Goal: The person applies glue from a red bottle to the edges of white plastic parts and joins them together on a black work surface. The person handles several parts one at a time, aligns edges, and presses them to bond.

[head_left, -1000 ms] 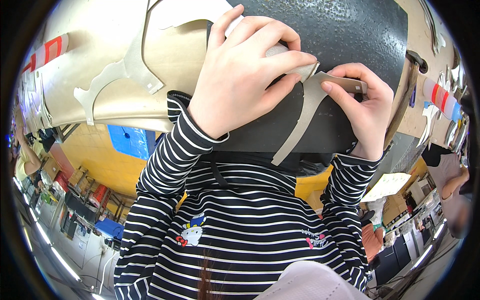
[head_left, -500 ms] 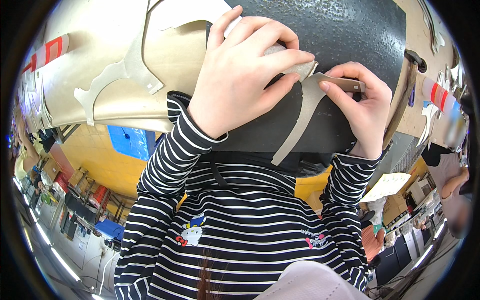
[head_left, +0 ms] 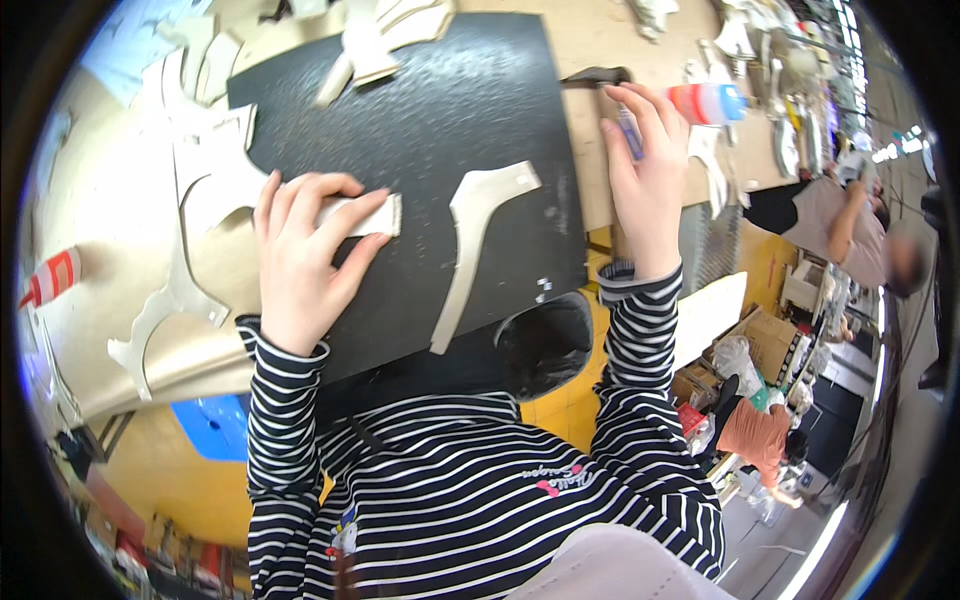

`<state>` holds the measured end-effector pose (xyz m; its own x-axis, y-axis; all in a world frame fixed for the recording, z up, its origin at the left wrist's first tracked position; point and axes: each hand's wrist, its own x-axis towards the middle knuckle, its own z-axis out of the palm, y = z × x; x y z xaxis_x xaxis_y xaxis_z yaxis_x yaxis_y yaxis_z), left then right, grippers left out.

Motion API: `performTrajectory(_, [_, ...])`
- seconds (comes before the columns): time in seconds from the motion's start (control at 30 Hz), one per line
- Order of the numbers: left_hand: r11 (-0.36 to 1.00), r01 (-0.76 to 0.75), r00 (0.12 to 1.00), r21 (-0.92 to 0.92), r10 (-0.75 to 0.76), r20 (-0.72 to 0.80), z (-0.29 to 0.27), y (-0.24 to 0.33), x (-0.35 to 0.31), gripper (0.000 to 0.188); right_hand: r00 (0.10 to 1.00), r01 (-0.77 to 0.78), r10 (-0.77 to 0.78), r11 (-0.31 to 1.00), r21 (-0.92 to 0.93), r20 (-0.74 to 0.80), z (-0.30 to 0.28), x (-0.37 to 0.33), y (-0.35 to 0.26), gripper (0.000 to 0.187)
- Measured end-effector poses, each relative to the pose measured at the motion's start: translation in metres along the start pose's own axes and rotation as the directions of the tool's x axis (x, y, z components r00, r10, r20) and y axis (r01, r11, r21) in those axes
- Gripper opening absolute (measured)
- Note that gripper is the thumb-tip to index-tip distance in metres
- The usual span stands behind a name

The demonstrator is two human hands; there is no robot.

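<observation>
My left hand (head_left: 305,255) rests on the left part of a black board (head_left: 480,100). Its fingers and thumb grip a pale, thick strip-shaped piece (head_left: 383,216), mostly hidden under the hand. A curved beige cut piece (head_left: 470,235), like leather or sheet material, lies flat on the board between my hands. Past the board's right edge, my right hand (head_left: 645,175) is open, thumb and fingers apart. A purple-blue pen (head_left: 630,135) shows between them, and a red-banded bottle with a blue cap (head_left: 705,103) lies right beside the fingertips.
A dark-headed hammer (head_left: 598,76) sits at the board's right edge. Pale cut pieces (head_left: 368,50) overlap the board's far edge, and more (head_left: 165,300) lie on the left. Another red-and-white bottle (head_left: 52,277) is far left. Co-workers (head_left: 755,435) are at the right.
My right hand has let go of the curved piece, now flat on the board, and moved right to the bottle and pen. My left hand still grips its piece. The view has turned.
</observation>
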<state>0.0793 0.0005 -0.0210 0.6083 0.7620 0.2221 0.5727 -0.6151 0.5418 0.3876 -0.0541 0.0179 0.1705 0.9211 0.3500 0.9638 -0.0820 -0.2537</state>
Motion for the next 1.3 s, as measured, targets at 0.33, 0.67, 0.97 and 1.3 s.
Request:
performTrajectory(0.33, [0.996, -0.074, 0.991, -0.046, 0.068, -0.115, -0.001, -0.002, -0.012, 0.044, 0.959, 0.246, -0.131, 0.827, -0.506, 0.251, -0.021, 0.028, 0.095, 0.052])
performTrajectory(0.67, [0.736, 0.352, -0.127, -0.578, -0.575, -0.808, -0.124, -0.178, -0.046, 0.102, 0.851, 0.323, -0.239, 0.940, -0.109, 0.467, -0.090, -0.012, -0.054, 0.051])
performTrajectory(0.97, [0.700, 0.205, 0.329, -0.684, -0.708, -0.625, -0.164, -0.255, -0.093, 0.052, 0.576, 0.432, -0.618, 0.786, 0.443, 0.535, -0.153, -0.028, -0.126, 0.049])
performTrajectory(1.3, [-0.289, 0.219, 0.858, -0.932, -0.398, 0.325, -0.075, 0.027, -0.096, 0.048, 0.757, 0.500, -0.641, 0.695, 0.517, 0.129, -0.153, -0.048, -0.130, 0.051])
